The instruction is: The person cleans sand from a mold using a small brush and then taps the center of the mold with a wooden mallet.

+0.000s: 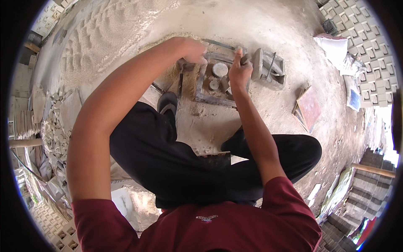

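Note:
A square, sand-dusted mould frame [214, 100] lies on the ground in front of me. Inside it are a larger round block [220, 70], a smaller round piece [213, 85] and another piece partly behind my right wrist. My left hand [194, 51] is bent over the frame's far left corner, its fingers curled downward and mostly hidden. At the far right side, my right hand [240, 72] is closed with the thumb up. A dark rounded end shows beside its fingers; what it grips is unclear. Beyond the frame, a thin dark bar [219, 43] runs between my hands.
A grey box-like mould [269, 69] with a rod across it sits to the right. Reddish flat boards [308, 108] lie farther right. A dark-handled tool [180, 84] rests near my left foot [168, 103]. Loose sand [100, 42] spreads far left; stacked blocks [357, 38] stand far right.

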`<state>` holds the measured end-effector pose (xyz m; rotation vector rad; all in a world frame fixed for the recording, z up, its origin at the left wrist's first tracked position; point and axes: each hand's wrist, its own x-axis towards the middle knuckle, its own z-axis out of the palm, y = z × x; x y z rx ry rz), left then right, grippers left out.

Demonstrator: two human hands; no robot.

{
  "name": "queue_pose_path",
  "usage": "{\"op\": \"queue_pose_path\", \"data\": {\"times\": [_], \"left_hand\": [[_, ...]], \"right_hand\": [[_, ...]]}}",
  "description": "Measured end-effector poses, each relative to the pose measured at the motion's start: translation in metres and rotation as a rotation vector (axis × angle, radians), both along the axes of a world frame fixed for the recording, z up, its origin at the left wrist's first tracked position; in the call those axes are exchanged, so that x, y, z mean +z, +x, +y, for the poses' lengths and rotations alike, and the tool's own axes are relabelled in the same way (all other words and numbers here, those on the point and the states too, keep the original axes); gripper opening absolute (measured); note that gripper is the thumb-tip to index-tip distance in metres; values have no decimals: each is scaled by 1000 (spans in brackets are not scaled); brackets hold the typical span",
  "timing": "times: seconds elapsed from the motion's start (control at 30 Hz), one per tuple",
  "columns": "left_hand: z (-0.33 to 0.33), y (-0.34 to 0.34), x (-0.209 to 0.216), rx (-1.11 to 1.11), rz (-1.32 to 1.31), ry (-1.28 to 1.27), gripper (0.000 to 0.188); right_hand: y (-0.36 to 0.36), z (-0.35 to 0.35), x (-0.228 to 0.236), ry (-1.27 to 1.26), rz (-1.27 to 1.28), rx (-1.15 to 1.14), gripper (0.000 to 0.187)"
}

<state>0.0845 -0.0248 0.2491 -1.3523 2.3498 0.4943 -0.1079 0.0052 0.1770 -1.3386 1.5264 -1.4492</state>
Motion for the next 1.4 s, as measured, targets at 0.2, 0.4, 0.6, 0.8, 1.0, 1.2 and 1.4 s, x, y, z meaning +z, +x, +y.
{"op": "queue_pose_path", "data": {"times": [0.2, 0.4, 0.6, 0.8, 1.0, 1.2, 1.4], "left_hand": [[-4, -10, -2, -32, -51, -8, 51], [-3, -23, 16, -3, -21, 84, 51], [-2, -21, 11, -18, 18, 32, 49], [-4, -20, 5, -43, -1, 20, 49], [2, -10, 5, -24, 43, 70, 49], [4, -14, -3, -23, 25, 49, 49], [-5, -29, 4, -31, -9, 42, 47]], "right_hand": [[-2, -12, -41, -125, 213, 2, 55], [-10, -7, -38, -105, 73, -125, 57], [-18, -44, -25, -61, -81, -44, 53], [-27, -65, -46, -222, 101, 60, 51], [-20, -69, -25, -168, -66, -57, 56], [-13, -112, -8, 36, -99, 162, 58], [-28, -164, 0, 115, -116, 577, 54]]}}
